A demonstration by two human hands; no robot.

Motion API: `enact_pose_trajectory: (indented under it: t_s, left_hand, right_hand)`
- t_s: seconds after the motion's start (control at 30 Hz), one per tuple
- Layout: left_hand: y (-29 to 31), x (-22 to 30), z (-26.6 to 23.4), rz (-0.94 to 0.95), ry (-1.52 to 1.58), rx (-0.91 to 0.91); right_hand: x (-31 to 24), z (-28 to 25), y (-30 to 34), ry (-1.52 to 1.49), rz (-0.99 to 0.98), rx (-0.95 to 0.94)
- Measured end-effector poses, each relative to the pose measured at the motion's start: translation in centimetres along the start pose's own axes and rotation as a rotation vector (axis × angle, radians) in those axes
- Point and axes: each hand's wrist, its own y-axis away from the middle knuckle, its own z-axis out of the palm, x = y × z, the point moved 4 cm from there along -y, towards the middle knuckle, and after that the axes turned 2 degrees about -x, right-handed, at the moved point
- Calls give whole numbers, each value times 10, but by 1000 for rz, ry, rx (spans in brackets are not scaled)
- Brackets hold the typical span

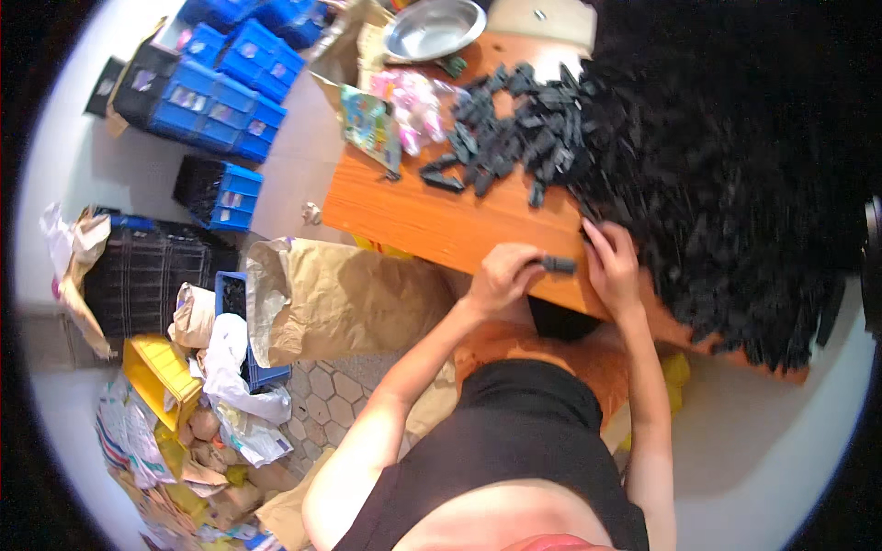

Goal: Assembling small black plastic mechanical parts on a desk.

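Observation:
Above the table's near edge, my left hand (pixel 503 277) pinches a short, dark grey block-shaped part (pixel 559 264) between thumb and fingers. My right hand (pixel 614 266) is beside it, at the border of a large heap of thin black pieces (pixel 735 202). Its fingers are closed, and a narrow dark bit (pixel 588 223) shows at the fingertips; whether it is gripped or only touched is hard to see. Beyond both hands, many loose black block-shaped parts (pixel 514 133) lie scattered on the orange-brown table (pixel 413 213).
A metal bowl (pixel 435 29), pink-and-white packets (pixel 411 106) and a colourful pouch (pixel 369 124) sit at the table's far left. Left of the table are a large brown paper sack (pixel 354 298), stacked blue bins (pixel 216 106), a black crate (pixel 147 275) and a yellow bin (pixel 163 378).

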Motion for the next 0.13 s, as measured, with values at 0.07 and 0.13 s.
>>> enact_pose_trajectory:
  t_s: [0.07, 0.13]
  left_hand:
    - [-4, 6, 2, -51, 57, -41]
    - [-3, -4, 9, -130, 140, -56]
  right_hand:
    - [-5, -3, -8, -207, -4, 65]
    - [-2, 4, -6, -425, 125, 29]
